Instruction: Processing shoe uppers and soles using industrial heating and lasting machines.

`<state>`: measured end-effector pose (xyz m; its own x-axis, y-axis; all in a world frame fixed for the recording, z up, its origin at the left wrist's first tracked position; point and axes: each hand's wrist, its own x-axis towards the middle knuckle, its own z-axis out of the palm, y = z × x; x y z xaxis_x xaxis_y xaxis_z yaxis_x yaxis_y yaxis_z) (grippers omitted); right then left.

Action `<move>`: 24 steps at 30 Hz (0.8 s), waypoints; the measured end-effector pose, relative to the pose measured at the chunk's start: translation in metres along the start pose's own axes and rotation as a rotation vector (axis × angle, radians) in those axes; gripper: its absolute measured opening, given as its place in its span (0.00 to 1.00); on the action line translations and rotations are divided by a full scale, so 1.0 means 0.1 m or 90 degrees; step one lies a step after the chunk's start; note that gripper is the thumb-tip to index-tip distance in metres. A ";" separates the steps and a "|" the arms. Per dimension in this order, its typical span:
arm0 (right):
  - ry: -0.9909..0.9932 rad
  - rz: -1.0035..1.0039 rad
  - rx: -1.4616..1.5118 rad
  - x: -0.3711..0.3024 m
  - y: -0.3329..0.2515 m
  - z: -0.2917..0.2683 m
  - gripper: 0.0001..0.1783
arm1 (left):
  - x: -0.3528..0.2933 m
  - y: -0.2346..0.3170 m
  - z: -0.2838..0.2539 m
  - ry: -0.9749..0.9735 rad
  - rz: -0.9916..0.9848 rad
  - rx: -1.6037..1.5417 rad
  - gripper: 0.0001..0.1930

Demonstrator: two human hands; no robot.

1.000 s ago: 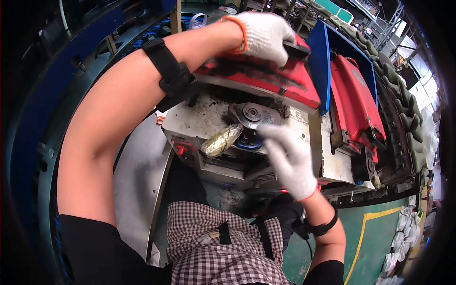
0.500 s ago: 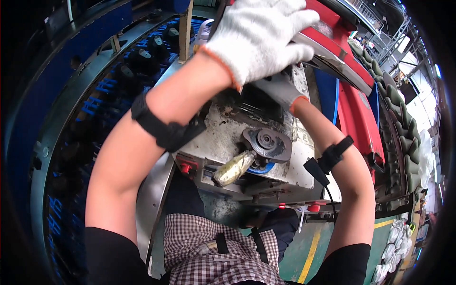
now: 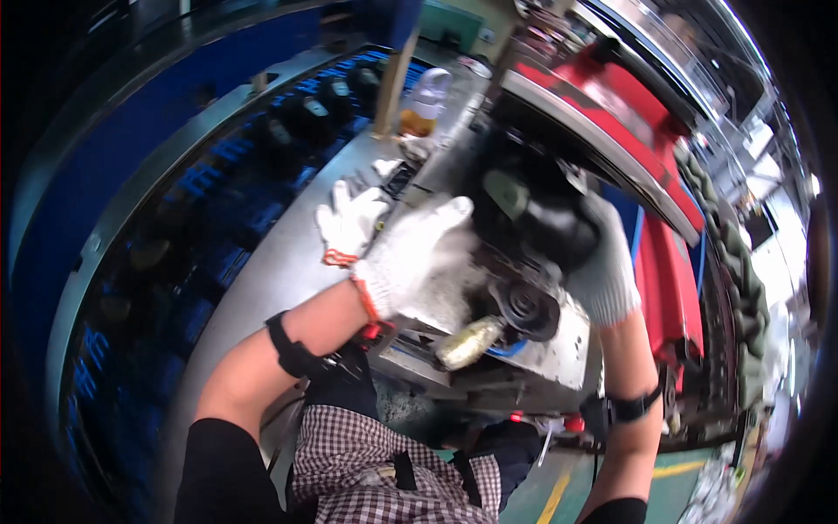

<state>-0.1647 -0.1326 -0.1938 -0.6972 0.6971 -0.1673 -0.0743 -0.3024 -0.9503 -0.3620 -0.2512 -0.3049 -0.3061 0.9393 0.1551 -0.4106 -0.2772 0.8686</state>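
Observation:
My right hand (image 3: 611,271), in a white knit glove, grips a glossy black shoe (image 3: 563,229) with a grey-green piece at its far-left end. Motion smears the shoe, and the hand's fingers are partly hidden behind it. It is held beneath the red machine head (image 3: 602,105), above the worn white machine base (image 3: 567,349). Left of the shoe, my gloved left hand (image 3: 415,253) is open, its blurred fingers stretched out and holding nothing. Below the shoe sit a round dark metal fixture (image 3: 525,301) and a yellowish wrapped handle (image 3: 470,344).
A spare white glove (image 3: 347,220) lies on the metal table (image 3: 262,288) to the left. Farther back stands a bottle with amber contents (image 3: 421,113). Dark shoes on a rack with blue parts (image 3: 227,166) fill the left side. A red housing (image 3: 665,288) borders the right.
My left hand has come down and left from the red machine head. My right hand has drawn out to the right, bringing the black shoe into view. The view has shifted.

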 end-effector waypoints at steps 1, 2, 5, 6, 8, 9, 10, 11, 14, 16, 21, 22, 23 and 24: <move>0.070 -0.024 0.067 -0.13 0.05 0.22 0.36 | -0.02 -0.02 -0.02 -0.078 -0.216 -0.281 0.22; -0.047 0.021 0.093 -0.26 0.04 0.18 0.36 | -0.12 0.01 0.07 -0.036 -0.197 -0.278 0.22; -0.108 -0.055 0.075 -0.40 0.30 0.48 0.37 | -0.32 0.20 0.53 -0.054 0.025 -0.585 0.24; -0.125 -0.073 0.022 -0.36 0.39 0.54 0.38 | -0.44 0.32 0.51 0.013 -0.009 -0.601 0.24; -0.143 -0.090 -0.136 -0.21 0.50 0.66 0.40 | -0.62 0.42 0.17 0.093 0.032 -0.588 0.20; -0.120 -0.188 -0.409 -0.56 0.24 0.61 0.38 | -0.49 0.39 0.15 0.014 -0.006 -0.638 0.18; -0.184 -0.179 -0.372 -0.48 0.40 0.60 0.38 | -0.62 0.50 -0.12 0.115 0.038 -0.578 0.15; -0.121 -0.278 -0.471 -0.56 0.48 0.55 0.37 | -0.71 0.59 -0.37 0.112 0.021 -0.543 0.14; 0.123 -0.535 -0.708 -0.89 0.75 0.15 0.32 | -0.57 0.52 -1.11 0.471 -0.063 -0.228 0.21; 0.273 -0.563 -0.772 -1.03 0.95 -0.25 0.28 | -0.24 0.48 -1.59 0.616 -0.083 -0.043 0.18; 0.364 -0.492 -0.857 -1.07 1.47 -0.90 0.25 | 0.39 0.49 -2.87 0.673 0.056 0.253 0.11; 0.363 -0.535 -0.861 -1.05 1.50 -0.91 0.25 | 0.43 0.46 -3.15 0.610 0.096 0.370 0.25; 0.336 -0.529 -0.862 -0.93 1.51 -0.83 0.25 | 0.34 0.40 -3.42 0.633 0.085 0.369 0.25; 0.336 -0.548 -0.869 -0.93 1.52 -0.76 0.26 | 0.35 0.38 -3.50 0.722 0.010 0.475 0.35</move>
<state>-0.0565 -0.1938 -0.3424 -0.4684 0.5584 0.6847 0.5427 0.7934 -0.2758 -0.6885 -0.2997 -0.4312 -0.9878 0.1550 0.0125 0.0481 0.2281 0.9725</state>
